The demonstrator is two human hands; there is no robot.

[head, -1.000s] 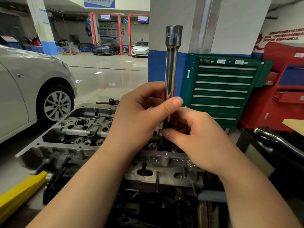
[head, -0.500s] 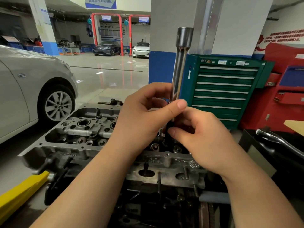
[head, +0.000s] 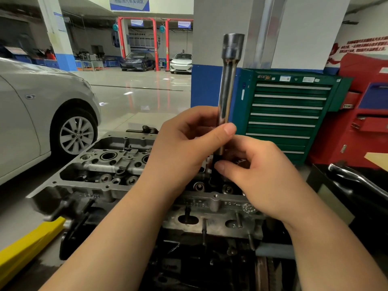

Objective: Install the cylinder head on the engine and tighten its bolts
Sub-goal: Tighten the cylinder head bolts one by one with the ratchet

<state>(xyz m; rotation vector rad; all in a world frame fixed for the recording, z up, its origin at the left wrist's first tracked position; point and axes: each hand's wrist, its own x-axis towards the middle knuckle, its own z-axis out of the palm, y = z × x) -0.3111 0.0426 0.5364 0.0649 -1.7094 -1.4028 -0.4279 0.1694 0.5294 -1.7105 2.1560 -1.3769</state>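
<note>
Cylinder head (head: 117,171) sits on the engine block (head: 210,244), low centre of view, valve gear and bolt wells open to the top, studs poking out of its near face. Long chrome extension bar (head: 227,87) stands almost upright over the head's right-centre, leaning slightly right toward the top, square-drive end uppermost; a dark socket piece (head: 214,166) on its lower end reaches down among the wells, exact seat hidden by the hands. Left hand (head: 184,152) wraps the bar's lower shaft, fingers curled behind it, thumb laid across the front and pressed on the metal. Right hand (head: 260,175) is just below and right, thumb tip against the dark lower piece, fingers curled round behind it; whether those fingers touch it, cannot tell. Hands touch each other at the bar. Silver car (head: 42,114) left, front wheel near the head's far corner. Green tool cabinet (head: 287,114) behind the bar, red cabinet (head: 365,122) beside it on the right. Yellow beam (head: 27,246) low left. Two cars (head: 159,61) parked far back by red lift posts.
</note>
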